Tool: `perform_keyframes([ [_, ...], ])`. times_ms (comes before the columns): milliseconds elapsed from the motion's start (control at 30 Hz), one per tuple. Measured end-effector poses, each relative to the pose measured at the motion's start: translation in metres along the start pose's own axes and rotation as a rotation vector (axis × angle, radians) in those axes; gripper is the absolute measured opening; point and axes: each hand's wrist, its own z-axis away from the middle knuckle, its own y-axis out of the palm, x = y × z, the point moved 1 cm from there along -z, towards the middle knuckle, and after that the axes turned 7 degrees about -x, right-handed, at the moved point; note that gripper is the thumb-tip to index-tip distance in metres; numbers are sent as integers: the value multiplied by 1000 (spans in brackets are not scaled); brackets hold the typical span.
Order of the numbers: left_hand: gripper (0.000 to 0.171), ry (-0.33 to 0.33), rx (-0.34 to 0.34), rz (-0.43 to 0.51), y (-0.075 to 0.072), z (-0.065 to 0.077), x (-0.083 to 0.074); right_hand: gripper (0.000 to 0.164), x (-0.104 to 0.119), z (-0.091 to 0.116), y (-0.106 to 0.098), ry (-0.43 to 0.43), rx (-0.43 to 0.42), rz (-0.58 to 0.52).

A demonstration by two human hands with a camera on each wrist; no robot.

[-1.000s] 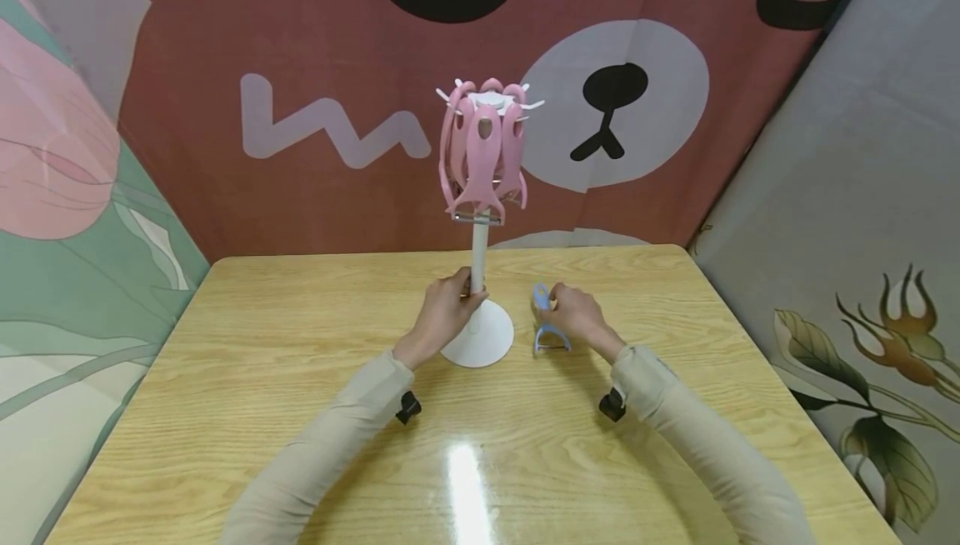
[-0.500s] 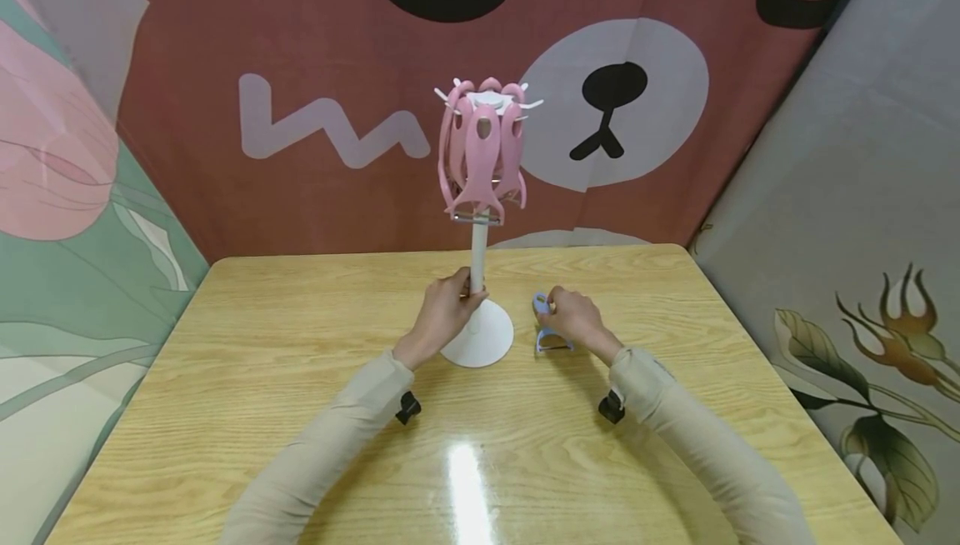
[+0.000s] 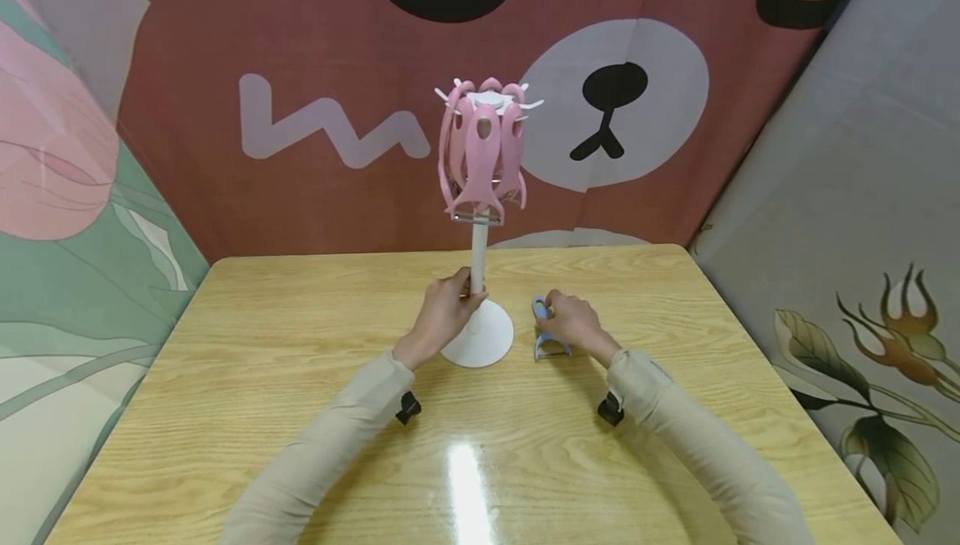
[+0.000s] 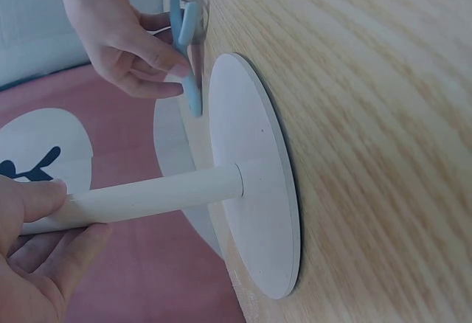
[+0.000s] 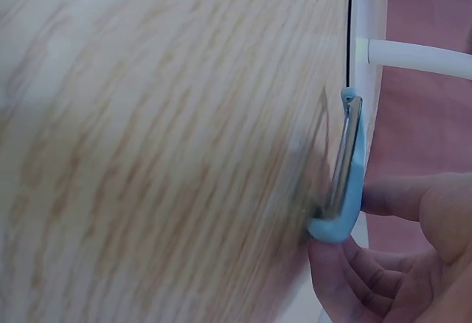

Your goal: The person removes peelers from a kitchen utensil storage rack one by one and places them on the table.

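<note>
My left hand (image 3: 442, 312) grips the pole (image 3: 478, 257) of a white stand just above its round base (image 3: 483, 341). Several pink peelers (image 3: 482, 153) hang from the white hooks (image 3: 532, 104) at the stand's top. To the right of the base, my right hand (image 3: 576, 318) pinches a light blue peeler (image 4: 193, 94) by the handle between thumb and fingers. In the right wrist view the peeler's metal blade (image 5: 344, 159) faces the camera, close over the tabletop; whether it touches the wood I cannot tell. The fingers hide part of the handle.
The wooden table (image 3: 300, 412) ends at a back edge just behind the stand. A red cloth (image 3: 315, 203) with a cartoon face hangs there. Patterned cloths (image 3: 832, 195) close in both sides. A small black device (image 3: 611, 408) sits under each wrist.
My right hand has brought the blue peeler slightly lower and nearer to me, and its tilt has changed a little. The left hand and the stand have not moved.
</note>
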Motion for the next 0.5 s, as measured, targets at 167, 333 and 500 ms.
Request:
perform_keyframes([
  [167, 15, 9, -6, -2, 0, 0, 0, 39, -3, -1, 4, -6, -6, 0],
  [333, 16, 0, -5, -2, 0, 0, -1, 39, -4, 0, 5, -11, 1, -8],
  [500, 16, -4, -4, 0, 0, 0, -1, 40, -4, 1, 5, -18, 6, -17],
])
